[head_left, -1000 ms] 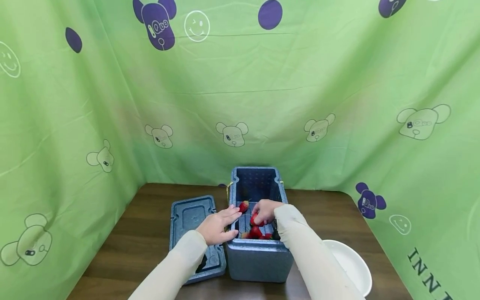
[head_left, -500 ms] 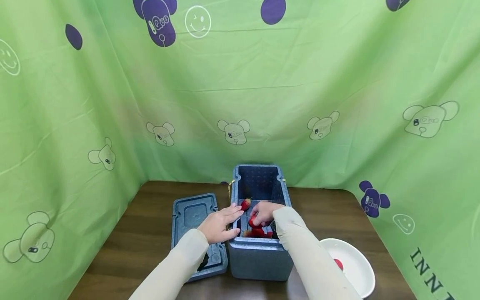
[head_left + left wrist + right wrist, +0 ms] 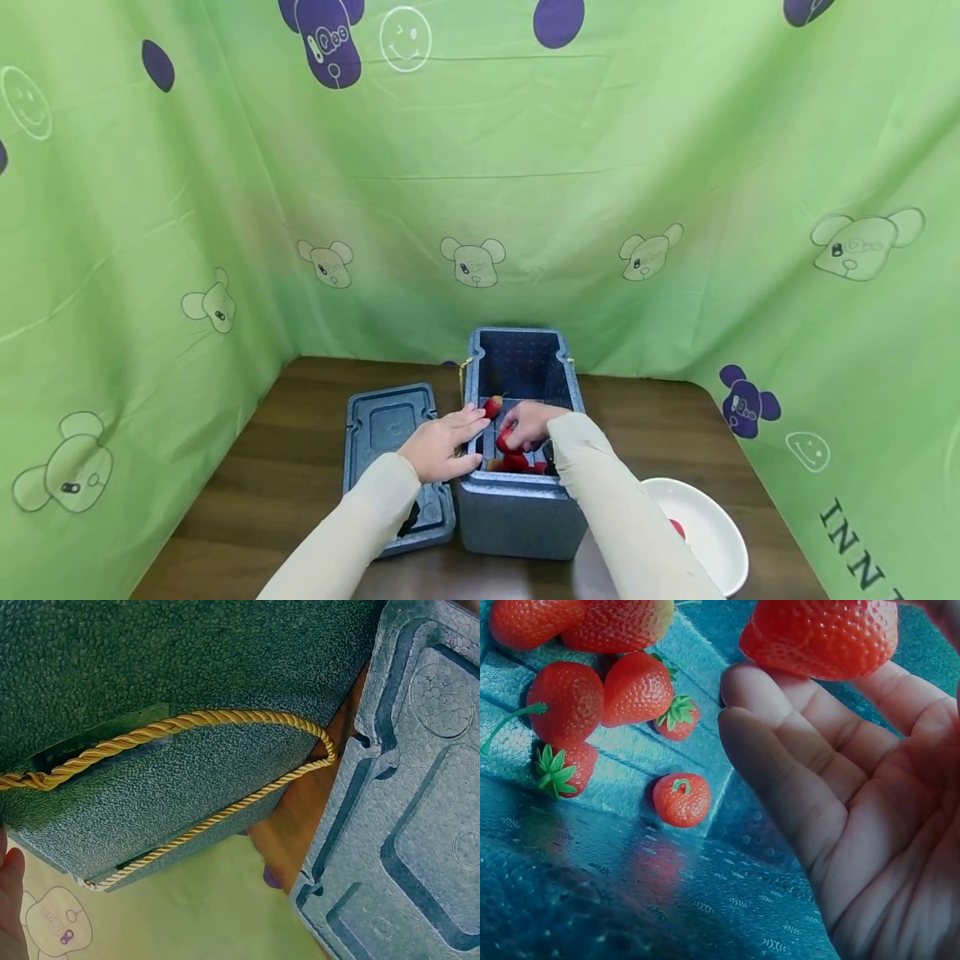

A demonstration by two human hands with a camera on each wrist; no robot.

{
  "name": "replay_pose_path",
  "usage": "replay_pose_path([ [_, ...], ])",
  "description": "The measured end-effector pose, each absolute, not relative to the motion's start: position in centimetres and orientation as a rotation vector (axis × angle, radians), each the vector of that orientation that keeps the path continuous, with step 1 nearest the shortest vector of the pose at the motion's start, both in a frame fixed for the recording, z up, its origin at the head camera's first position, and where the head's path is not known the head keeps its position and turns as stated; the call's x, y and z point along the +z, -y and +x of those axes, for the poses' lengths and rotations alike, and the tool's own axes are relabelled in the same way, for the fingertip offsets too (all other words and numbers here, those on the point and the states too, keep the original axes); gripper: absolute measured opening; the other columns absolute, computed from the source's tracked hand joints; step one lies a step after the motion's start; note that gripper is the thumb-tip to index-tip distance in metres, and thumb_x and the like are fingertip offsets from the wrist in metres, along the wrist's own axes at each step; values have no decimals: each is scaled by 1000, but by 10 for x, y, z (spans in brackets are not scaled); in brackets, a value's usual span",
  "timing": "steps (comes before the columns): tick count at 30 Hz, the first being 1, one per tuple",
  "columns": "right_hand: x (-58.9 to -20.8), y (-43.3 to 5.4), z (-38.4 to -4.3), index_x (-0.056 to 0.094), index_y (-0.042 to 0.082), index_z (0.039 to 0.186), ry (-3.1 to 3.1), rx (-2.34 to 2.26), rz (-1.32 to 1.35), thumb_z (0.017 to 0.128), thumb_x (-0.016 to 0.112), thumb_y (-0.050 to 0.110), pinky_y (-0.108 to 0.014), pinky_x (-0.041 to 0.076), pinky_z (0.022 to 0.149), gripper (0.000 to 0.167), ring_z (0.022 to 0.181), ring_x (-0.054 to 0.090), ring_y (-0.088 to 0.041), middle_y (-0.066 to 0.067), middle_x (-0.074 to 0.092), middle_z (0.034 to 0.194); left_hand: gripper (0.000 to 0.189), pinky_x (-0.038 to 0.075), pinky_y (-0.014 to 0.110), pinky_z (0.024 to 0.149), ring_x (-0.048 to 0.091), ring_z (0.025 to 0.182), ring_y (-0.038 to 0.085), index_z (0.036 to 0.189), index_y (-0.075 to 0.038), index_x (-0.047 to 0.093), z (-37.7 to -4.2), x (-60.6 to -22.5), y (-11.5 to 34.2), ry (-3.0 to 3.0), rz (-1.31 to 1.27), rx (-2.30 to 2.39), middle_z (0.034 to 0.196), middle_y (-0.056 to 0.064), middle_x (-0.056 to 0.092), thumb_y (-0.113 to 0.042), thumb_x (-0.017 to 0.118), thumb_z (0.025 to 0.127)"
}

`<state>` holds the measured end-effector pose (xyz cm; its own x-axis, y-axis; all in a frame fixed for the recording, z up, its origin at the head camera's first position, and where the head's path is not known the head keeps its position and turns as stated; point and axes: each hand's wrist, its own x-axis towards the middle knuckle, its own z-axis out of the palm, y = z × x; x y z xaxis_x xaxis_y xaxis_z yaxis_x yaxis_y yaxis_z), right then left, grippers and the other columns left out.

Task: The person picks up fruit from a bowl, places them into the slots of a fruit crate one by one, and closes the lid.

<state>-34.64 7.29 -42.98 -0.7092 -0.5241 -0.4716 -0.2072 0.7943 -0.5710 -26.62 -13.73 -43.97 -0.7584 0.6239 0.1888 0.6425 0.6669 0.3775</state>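
My right hand [image 3: 527, 423] reaches down into a blue-grey foam box [image 3: 522, 525] and pinches a strawberry [image 3: 821, 637] between thumb and fingers. Below it several more strawberries [image 3: 637, 688], some with green leaves or stems, lie on the ribbed bottom. With fingers extended, my left hand [image 3: 438, 447] rests across the box's left rim. Its fingertips are right at another strawberry [image 3: 492, 407] inside that rim. Only a sliver of the left hand's fingers [image 3: 11, 892] enters the left wrist view.
To the left lies the box's lid [image 3: 390, 425], with its recessed side up. A white plate [image 3: 723, 529] holding a red strawberry [image 3: 678, 527] stands at the right, partly behind the right sleeve. A gold rope handle [image 3: 225, 718] hangs along the box's side. Green patterned cloth [image 3: 480, 167] encloses the table.
My right hand, with the strawberry, has shifted slightly within the box. The left hand stays at the rim. A strawberry on the plate now shows beside the right sleeve. The head view has shifted slightly.
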Motion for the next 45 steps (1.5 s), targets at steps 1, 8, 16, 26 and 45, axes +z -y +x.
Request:
replay_pose_path([
  [1,-430,-73,-347,67,2,104,-2337,-651,-529,76,66,7,-20,47,56,29,54,52,-9,0,59,68,56,34,39,108,37,137,25,140,-4,49,-266,-439,137,2830,-1077,-666,145,9,45,-32,51,92],
  [8,-430,-71,-349,66,2,103,-2323,-697,-470,77,66,7,-20,44,52,26,50,48,-8,1,56,66,54,35,37,107,39,136,24,138,-3,52,-269,-439,137,2792,-1086,-620,143,8,47,-31,53,92],
  [16,-422,-71,-354,65,-4,110,-2364,-687,-563,74,67,5,-20,43,48,38,49,53,-9,1,60,68,54,34,35,108,38,136,24,138,-3,51,-269,-438,137,2814,-1104,-580,144,8,47,-32,52,92],
  [26,-360,-88,-355,66,5,114,-2489,-572,-588,74,69,13,-20,37,42,41,59,62,-14,-4,65,81,55,35,36,107,38,136,24,139,-5,51,-264,-434,135,2852,-1100,-523,144,8,47,-35,50,92],
  [45,-329,-258,-332,49,-19,123,-2285,-876,-476,81,60,13,-34,55,74,53,80,63,-17,-4,67,93,54,36,37,106,40,135,26,137,-2,52,-265,-432,136,2819,-1149,-489,142,10,48,-33,51,93],
])
